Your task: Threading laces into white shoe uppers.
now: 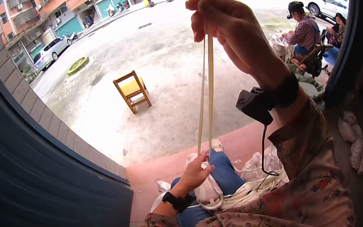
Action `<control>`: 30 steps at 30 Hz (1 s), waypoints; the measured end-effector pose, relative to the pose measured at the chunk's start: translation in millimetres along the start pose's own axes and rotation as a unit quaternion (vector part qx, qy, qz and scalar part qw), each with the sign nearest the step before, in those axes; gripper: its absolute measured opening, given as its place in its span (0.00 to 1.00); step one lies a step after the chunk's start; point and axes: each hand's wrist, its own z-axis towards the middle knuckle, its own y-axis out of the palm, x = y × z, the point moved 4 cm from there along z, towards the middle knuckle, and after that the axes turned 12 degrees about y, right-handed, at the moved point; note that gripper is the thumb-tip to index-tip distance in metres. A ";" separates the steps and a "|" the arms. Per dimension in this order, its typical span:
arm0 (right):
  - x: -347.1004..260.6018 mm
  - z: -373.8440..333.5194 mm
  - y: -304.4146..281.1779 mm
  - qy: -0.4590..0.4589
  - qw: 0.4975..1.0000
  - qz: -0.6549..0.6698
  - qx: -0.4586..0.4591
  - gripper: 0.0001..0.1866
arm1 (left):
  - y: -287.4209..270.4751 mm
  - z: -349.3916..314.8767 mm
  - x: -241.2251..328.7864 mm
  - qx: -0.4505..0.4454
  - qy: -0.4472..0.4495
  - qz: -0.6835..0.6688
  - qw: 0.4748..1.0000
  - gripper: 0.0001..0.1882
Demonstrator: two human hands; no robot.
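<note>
At the doorway, above the seated person's lap (pixel 226 168), the right hand (pixel 230 22) is raised high. Its grip is narrow: thumb and fingers are pinched together on the upper end of a pale lace (pixel 211 92). The lace descends in two straight strands, converging at the top and slightly apart at the bottom.

The left hand (pixel 195 173) is low, at the pale shoe (pixel 209 191) and beside the lower part of the strands. I cannot tell whether its grip closes on the lace. The shoe rests toward the inner edge of the right thigh. A bundle of whitish cords (pixel 251 192) lies near the lap's right edge.

Clearances: the strands span open air between the hands. The dark blue door (pixel 47 168) bounds the left side, well apart from both hands. Beyond the far edge of the pink floor strip (pixel 152 165), a wooden chair (pixel 131 91) stands on the pavement (pixel 97 122). Two seated people (pixel 306 32) are farther right.
</note>
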 end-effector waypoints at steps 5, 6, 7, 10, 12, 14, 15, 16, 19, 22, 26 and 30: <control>13.9 -0.3 -12.9 -0.015 0.998 0.033 -0.057 0.13 | -27.3 18.6 58.8 -0.006 0.030 -0.179 0.983 0.15; 24.1 -2.6 -20.9 -0.026 0.995 0.051 -0.086 0.14 | -38.3 11.5 60.2 0.003 0.019 -0.244 0.970 0.13; 35.5 -2.2 -35.0 -0.023 0.994 0.047 -0.094 0.15 | -56.5 2.0 56.9 0.077 0.025 -0.244 0.966 0.12; 81.8 -22.0 -114.3 0.046 0.994 0.060 -0.074 0.14 | -133.8 -45.2 19.1 0.283 0.007 -0.331 0.900 0.12; 111.9 -47.5 -195.7 0.103 0.985 0.142 0.002 0.10 | -195.1 -99.6 -8.6 0.391 0.002 -0.332 0.859 0.06; 141.7 -90.1 -285.9 0.147 0.956 0.202 0.155 0.09 | -255.1 -165.1 -28.7 0.460 -0.007 -0.333 0.823 0.09; 155.2 -120.1 -325.2 0.156 0.944 0.179 0.229 0.09 | -283.1 -205.3 -36.7 0.542 -0.033 -0.327 0.773 0.10; 170.3 -146.3 -358.8 0.186 0.917 0.152 0.319 0.09 | -304.1 -243.1 -43.5 0.611 -0.051 -0.335 0.716 0.11; 221.1 -220.7 -391.6 0.278 0.864 0.079 0.413 0.10 | -327.5 -323.1 -63.5 0.693 -0.090 -0.330 0.635 0.13; 274.7 -248.5 -333.0 0.360 0.871 0.033 0.333 0.13 | -305.4 -333.0 -91.0 0.651 -0.247 -0.309 0.648 0.16; 340.2 -284.0 -169.8 0.492 0.856 -0.122 0.105 0.11 | -198.8 -264.1 -134.9 0.496 -0.383 -0.339 0.702 0.12; 359.1 -321.7 -32.2 0.439 0.870 -0.171 -0.146 0.09 | -63.4 -173.4 -143.2 0.274 -0.396 -0.312 0.819 0.07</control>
